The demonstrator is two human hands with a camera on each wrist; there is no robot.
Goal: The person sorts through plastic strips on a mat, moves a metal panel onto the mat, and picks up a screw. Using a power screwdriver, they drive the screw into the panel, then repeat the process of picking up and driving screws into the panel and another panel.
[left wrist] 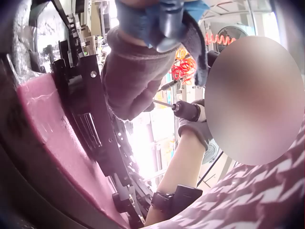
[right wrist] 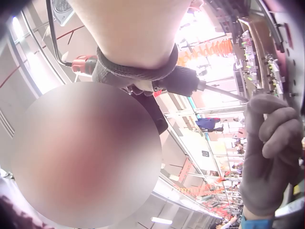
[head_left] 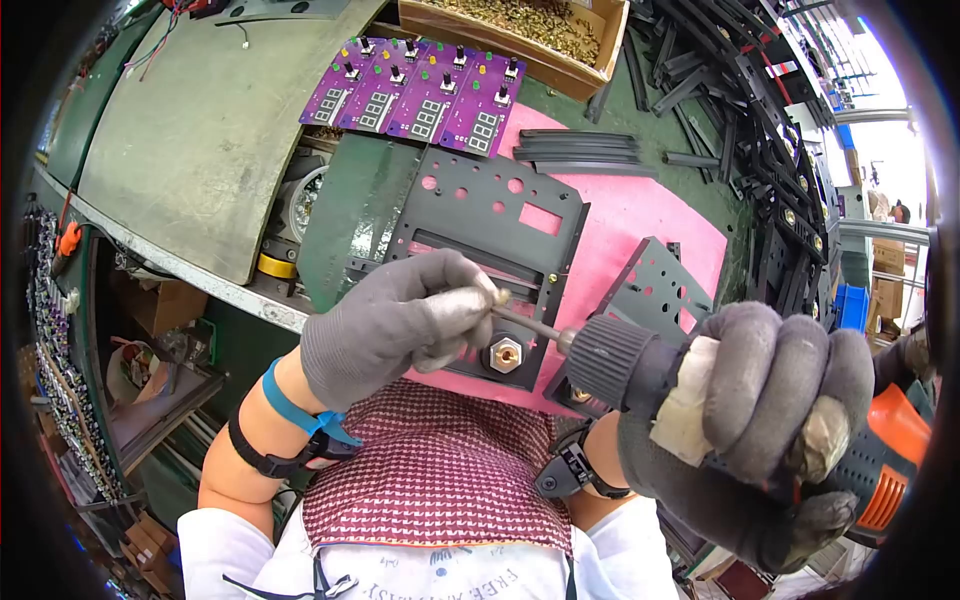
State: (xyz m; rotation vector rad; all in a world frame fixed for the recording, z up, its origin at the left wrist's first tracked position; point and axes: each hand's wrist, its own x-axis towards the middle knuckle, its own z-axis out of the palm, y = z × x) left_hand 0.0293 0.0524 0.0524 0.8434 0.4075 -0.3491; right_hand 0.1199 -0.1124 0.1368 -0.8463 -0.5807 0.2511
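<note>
A power screwdriver (head_left: pixel 610 362) with a long bit (head_left: pixel 528 322) points leftward in the head view. My gloved right hand (head_left: pixel 770 410) is wrapped round its body. Finger and thumb of my gloved left hand (head_left: pixel 400 320) pinch a small brass-coloured screw (head_left: pixel 501 297) at the bit's tip. Both are above a dark metal panel (head_left: pixel 480 205) with holes, near a hex nut fitting (head_left: pixel 506 354). In the right wrist view the bit (right wrist: pixel 226 92) reaches the fingers of the left hand (right wrist: pixel 271 152).
The panel lies on a pink sheet (head_left: pixel 690 225), with a second holed plate (head_left: pixel 650 290) at right. Purple circuit boards (head_left: pixel 415 95), a cardboard box (head_left: pixel 590 75) of small brass parts and black metal strips (head_left: pixel 580 150) are beyond. An orange-handled tool (head_left: pixel 68 240) is far left.
</note>
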